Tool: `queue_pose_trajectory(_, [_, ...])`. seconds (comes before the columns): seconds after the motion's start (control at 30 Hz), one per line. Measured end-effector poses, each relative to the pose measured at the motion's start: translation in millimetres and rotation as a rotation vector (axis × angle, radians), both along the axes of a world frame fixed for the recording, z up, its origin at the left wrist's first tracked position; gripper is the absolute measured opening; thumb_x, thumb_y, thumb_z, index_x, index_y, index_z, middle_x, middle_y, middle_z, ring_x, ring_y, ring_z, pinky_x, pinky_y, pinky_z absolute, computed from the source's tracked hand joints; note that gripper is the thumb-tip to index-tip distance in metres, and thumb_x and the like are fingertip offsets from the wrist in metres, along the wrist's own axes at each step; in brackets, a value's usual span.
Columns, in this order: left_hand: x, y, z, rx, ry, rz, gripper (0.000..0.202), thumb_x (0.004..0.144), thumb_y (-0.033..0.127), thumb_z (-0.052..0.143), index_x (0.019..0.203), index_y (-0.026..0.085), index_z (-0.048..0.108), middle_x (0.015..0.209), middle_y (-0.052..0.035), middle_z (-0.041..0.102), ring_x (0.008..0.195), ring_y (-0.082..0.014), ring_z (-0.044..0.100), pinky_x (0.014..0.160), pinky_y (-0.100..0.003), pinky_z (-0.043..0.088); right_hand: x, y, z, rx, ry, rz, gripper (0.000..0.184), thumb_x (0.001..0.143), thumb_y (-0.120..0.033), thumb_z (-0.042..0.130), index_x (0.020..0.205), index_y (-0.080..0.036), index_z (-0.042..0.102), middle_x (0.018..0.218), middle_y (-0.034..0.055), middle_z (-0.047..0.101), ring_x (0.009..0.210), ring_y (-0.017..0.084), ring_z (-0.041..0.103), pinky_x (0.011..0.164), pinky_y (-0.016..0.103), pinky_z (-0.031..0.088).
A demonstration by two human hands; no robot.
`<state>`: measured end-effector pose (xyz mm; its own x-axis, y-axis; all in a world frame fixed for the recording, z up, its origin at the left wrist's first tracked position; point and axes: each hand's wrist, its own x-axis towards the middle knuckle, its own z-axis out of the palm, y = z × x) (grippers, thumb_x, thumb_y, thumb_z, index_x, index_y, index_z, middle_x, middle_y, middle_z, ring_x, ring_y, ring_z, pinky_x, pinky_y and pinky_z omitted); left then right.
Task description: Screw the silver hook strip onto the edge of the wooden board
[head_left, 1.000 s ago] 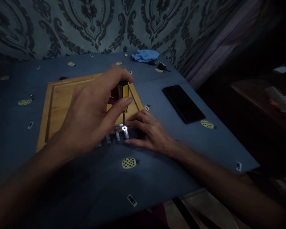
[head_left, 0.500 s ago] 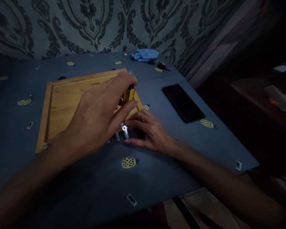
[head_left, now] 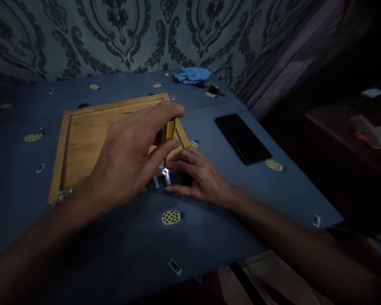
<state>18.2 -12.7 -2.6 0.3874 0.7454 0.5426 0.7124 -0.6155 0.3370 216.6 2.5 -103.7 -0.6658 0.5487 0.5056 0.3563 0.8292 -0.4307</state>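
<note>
My left hand (head_left: pixel 131 152) is closed round the yellow and black handle of a screwdriver (head_left: pixel 169 129), held nearly upright. Its thin shaft points down to a bright metal piece (head_left: pixel 167 177) at the near right corner of a framed wooden panel (head_left: pixel 89 144). Thumb and fingers of my right hand (head_left: pixel 205 176) close on a dark piece with pale metal strips (head_left: pixel 181 178), right at that metal piece. What kind of part it is, I cannot make out. Another metal fitting (head_left: pixel 64 194) shows at the panel's near left corner, partly behind my left forearm.
A black phone (head_left: pixel 243 139) lies to the right of the panel. At the back are a blue cloth (head_left: pixel 193 75) and a dark object with a thin tip (head_left: pixel 213 88). The table (head_left: pixel 120 245) has a pineapple-print cover, with its edge on the right.
The screwdriver handle has turned a little in my left hand, and the fingers over it have shifted slightly. My right hand holds nearly the same place.
</note>
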Motion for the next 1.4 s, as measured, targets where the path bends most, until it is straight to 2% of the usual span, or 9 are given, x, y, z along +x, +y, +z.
queue_pose_trajectory(0.13, [-1, 1, -1.1, 0.025, 0.013, -0.021, 0.034, 0.090, 0.023, 0.064, 0.124, 0.018, 0.062, 0.115, -0.0026, 0.072, 0.085, -0.0133, 0.070, 0.080, -0.025, 0.058, 1, 0, 0.2, 0.009, 0.003, 0.001, 0.045, 0.090, -0.054, 0.065, 0.110, -0.014, 0.066, 0.101, 0.0116, 0.065, 0.096, 0.026, 0.060, 0.089, 0.048, 0.052])
queue_pose_trajectory(0.3, [-1, 2, -1.9, 0.046, 0.022, -0.025, 0.038, 0.092, 0.024, 0.063, 0.129, 0.017, 0.060, 0.123, -0.0057, 0.071, 0.089, -0.0152, 0.071, 0.079, -0.025, 0.058, 1, -1, 1.2, -0.017, 0.000, 0.002, 0.043, 0.090, -0.054, 0.064, 0.111, -0.017, 0.066, 0.100, 0.0100, 0.065, 0.095, 0.026, 0.059, 0.087, 0.047, 0.053])
queue_pose_trajectory(0.43, [-1, 2, -1.4, 0.005, -0.003, -0.040, 0.039, 0.092, 0.022, 0.062, 0.130, 0.020, 0.059, 0.120, -0.0032, 0.072, 0.099, -0.0175, 0.071, 0.085, -0.027, 0.059, 1, 0, 0.9, -0.001, 0.003, 0.004, 0.042, 0.089, -0.054, 0.065, 0.111, -0.017, 0.066, 0.100, 0.0098, 0.065, 0.095, 0.025, 0.060, 0.086, 0.047, 0.053])
queue_pose_trajectory(0.57, [-2, 2, -1.3, -0.018, -0.022, -0.069, 0.042, 0.091, 0.015, 0.062, 0.132, 0.019, 0.058, 0.127, -0.0039, 0.070, 0.102, -0.0169, 0.070, 0.093, -0.027, 0.058, 1, 0, 1.0, 0.014, 0.009, 0.013, 0.044, 0.089, -0.051, 0.067, 0.110, -0.013, 0.067, 0.099, 0.0116, 0.066, 0.094, 0.025, 0.059, 0.086, 0.046, 0.053])
queue_pose_trajectory(0.9, [-4, 1, -1.1, 0.031, 0.037, -0.058, 0.042, 0.092, 0.016, 0.060, 0.134, 0.016, 0.057, 0.130, -0.0031, 0.068, 0.101, -0.0144, 0.071, 0.092, -0.024, 0.059, 0, -1, 1.7, -0.009, 0.009, 0.014, 0.043, 0.088, -0.052, 0.068, 0.110, -0.015, 0.066, 0.100, 0.0107, 0.066, 0.094, 0.025, 0.060, 0.086, 0.047, 0.053])
queue_pose_trajectory(1.03, [-4, 1, -1.1, 0.038, 0.047, -0.073, 0.041, 0.093, 0.016, 0.059, 0.135, 0.015, 0.056, 0.131, -0.0037, 0.068, 0.104, -0.0141, 0.070, 0.097, -0.024, 0.058, 0, -1, 1.1, -0.005, 0.018, 0.018, 0.043, 0.088, -0.051, 0.068, 0.110, -0.014, 0.067, 0.099, 0.0110, 0.067, 0.093, 0.025, 0.060, 0.085, 0.047, 0.053])
queue_pose_trajectory(1.17, [-4, -1, 5.2, 0.015, 0.026, -0.052, 0.040, 0.093, 0.017, 0.061, 0.133, 0.017, 0.057, 0.127, -0.0021, 0.070, 0.099, -0.0120, 0.071, 0.088, -0.020, 0.059, 0, 0, 1.1, -0.007, 0.018, 0.022, 0.043, 0.088, -0.051, 0.068, 0.108, -0.013, 0.067, 0.099, 0.0116, 0.067, 0.094, 0.026, 0.060, 0.086, 0.047, 0.053])
queue_pose_trajectory(1.3, [-6, -5, 16.9, 0.029, -0.067, 0.009, 0.040, 0.092, 0.021, 0.064, 0.130, 0.015, 0.057, 0.125, -0.0024, 0.067, 0.099, -0.0096, 0.068, 0.086, -0.017, 0.058, 1, -1, 2.3, -0.023, 0.001, 0.012, 0.043, 0.088, -0.051, 0.068, 0.113, -0.016, 0.066, 0.103, 0.0111, 0.066, 0.097, 0.026, 0.060, 0.088, 0.048, 0.053])
queue_pose_trajectory(1.4, [-7, -5, 19.3, 0.045, -0.044, 0.042, 0.035, 0.092, 0.025, 0.064, 0.126, 0.016, 0.059, 0.117, -0.0010, 0.068, 0.094, -0.0092, 0.068, 0.081, -0.017, 0.058, 1, -1, 3.2, -0.037, -0.010, 0.013, 0.043, 0.089, -0.051, 0.068, 0.114, -0.016, 0.066, 0.103, 0.0111, 0.066, 0.098, 0.026, 0.060, 0.089, 0.048, 0.052])
